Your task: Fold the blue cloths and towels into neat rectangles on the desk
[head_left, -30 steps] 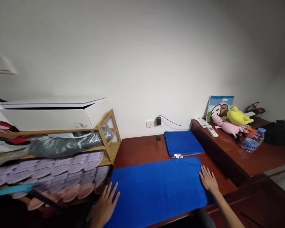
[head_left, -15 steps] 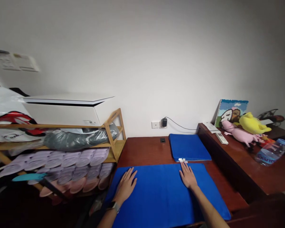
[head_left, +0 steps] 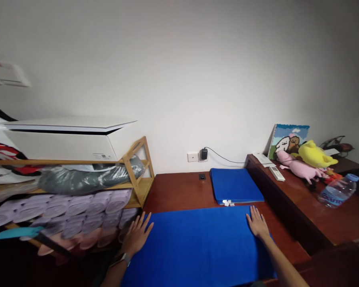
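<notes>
A blue cloth (head_left: 197,247) lies spread flat on the brown wooden desk (head_left: 176,191). My left hand (head_left: 137,235), with a watch at the wrist, rests at the cloth's far left corner, fingers spread. At the far right corner, my right hand (head_left: 259,224) lies flat with its fingers extended. Neither hand holds anything. Just behind the spread cloth sits a folded blue cloth (head_left: 236,185) with small white tags along its near edge; no hand touches it.
To the left, a wooden rack (head_left: 143,175) carries a white box (head_left: 60,139), a plastic-wrapped grey bundle (head_left: 86,181) and several lilac slippers (head_left: 95,203). On the raised right surface are a remote (head_left: 277,173), plush toys (head_left: 315,154) and a water bottle (head_left: 338,193). A plugged-in adapter (head_left: 204,154) trails a cable.
My hands have moved apart to the cloth's far corners, the left going left and the right going right. The view has turned slightly to the right.
</notes>
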Motion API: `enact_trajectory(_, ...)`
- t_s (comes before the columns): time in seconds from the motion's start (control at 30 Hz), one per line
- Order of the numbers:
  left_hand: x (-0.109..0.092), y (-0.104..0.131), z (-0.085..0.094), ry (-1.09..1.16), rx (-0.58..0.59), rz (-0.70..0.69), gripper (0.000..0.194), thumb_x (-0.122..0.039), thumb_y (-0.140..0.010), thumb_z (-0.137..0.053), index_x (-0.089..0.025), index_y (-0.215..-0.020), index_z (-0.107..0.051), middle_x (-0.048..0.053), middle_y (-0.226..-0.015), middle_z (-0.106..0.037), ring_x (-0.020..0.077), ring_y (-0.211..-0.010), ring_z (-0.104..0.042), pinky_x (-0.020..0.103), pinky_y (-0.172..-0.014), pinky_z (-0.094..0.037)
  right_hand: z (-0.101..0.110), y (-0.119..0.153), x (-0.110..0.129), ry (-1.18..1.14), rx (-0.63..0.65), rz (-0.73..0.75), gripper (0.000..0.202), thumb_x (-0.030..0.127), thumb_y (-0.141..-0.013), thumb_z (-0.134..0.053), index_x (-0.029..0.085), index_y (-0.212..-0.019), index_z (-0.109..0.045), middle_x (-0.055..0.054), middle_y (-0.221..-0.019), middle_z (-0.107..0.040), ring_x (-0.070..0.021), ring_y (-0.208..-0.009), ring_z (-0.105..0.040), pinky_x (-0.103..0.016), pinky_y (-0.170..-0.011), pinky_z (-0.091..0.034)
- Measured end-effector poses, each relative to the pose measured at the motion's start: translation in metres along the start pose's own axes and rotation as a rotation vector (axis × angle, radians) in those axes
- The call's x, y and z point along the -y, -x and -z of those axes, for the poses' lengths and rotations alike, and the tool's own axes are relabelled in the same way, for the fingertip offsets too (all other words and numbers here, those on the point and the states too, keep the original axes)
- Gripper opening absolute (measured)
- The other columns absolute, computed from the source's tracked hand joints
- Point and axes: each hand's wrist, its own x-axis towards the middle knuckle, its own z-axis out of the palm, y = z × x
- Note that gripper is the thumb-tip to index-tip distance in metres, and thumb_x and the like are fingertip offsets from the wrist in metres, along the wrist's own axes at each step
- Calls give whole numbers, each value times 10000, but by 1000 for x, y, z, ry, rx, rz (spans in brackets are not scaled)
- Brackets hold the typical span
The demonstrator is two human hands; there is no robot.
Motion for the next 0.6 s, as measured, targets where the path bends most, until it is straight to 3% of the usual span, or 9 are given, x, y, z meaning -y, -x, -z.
enact_trajectory(0.1, -5, -2, 11, -64, -3, -13, 676, -497, -1064, -376, -195, -1659, -483, 169, -1750, -434, 365, -1625, -413, 607, -1339, -271, 19, 4, 14, 7, 27, -38, 723, 428, -1100, -257, 64, -1717, -354, -174, -1793, -292, -289, -1681, -268, -494, -1361, -235)
enact_trajectory(0.2, -32, -1, 16, -64, -100, -64, 676, -480, -1066, -361, -151, -1637, -513, 183, -1729, -467, 350, -1627, -412, 592, -1344, -274, 23, 23, 53, 1, -8, 9, 710, 404, -1109, -258, 61, -1728, -314, -160, -1804, -250, -288, -1692, -233, -493, -1380, -168)
enact_trajectory(0.3, -93, 11, 8, 30, -201, -204, 678, -489, -1095, -320, -128, -1638, -507, 181, -1734, -456, 338, -1618, -432, 563, -1333, -330, 4, 59, 117, -85, -57, 231, 699, 451, -1128, -285, 116, -1742, -296, -110, -1806, -247, -272, -1698, -201, -474, -1392, -139)
enact_trajectory(0.4, -174, 36, -6, 155, -175, -448, 623, -497, -1116, -340, -242, -1669, -469, 101, -1741, -465, 296, -1610, -450, 517, -1320, -384, -25, 97, 185, -224, -81, 506, 670, 472, -1144, -281, 186, -1749, -288, -73, -1795, -267, -275, -1682, -260, -492, -1380, -232)
enact_trajectory(0.47, -216, 51, -12, 215, -149, -508, 593, -430, -1128, -323, -270, -1690, -422, 86, -1737, -472, 277, -1602, -464, 500, -1321, -391, -39, 116, 217, -250, -62, 596, 645, 442, -1142, -305, 188, -1734, -333, -80, -1780, -304, -284, -1667, -303, -496, -1371, -272)
enact_trajectory(0.53, -239, 60, -14, 240, -104, -494, 584, -388, -1130, -297, -265, -1686, -426, 89, -1720, -498, 276, -1590, -482, 503, -1320, -397, -46, 127, 234, -235, -34, 610, 635, 421, -1135, -325, 166, -1715, -376, -100, -1766, -330, -295, -1662, -312, -500, -1371, -274)
enact_trajectory(0.6, -239, 63, -12, 242, -57, -456, 576, -401, -1127, -306, -286, -1670, -458, 77, -1713, -510, 286, -1590, -481, 522, -1322, -392, -47, 129, 239, -221, -31, 609, 635, 423, -1134, -333, 160, -1709, -389, -108, -1758, -344, -294, -1663, -309, -499, -1373, -269)
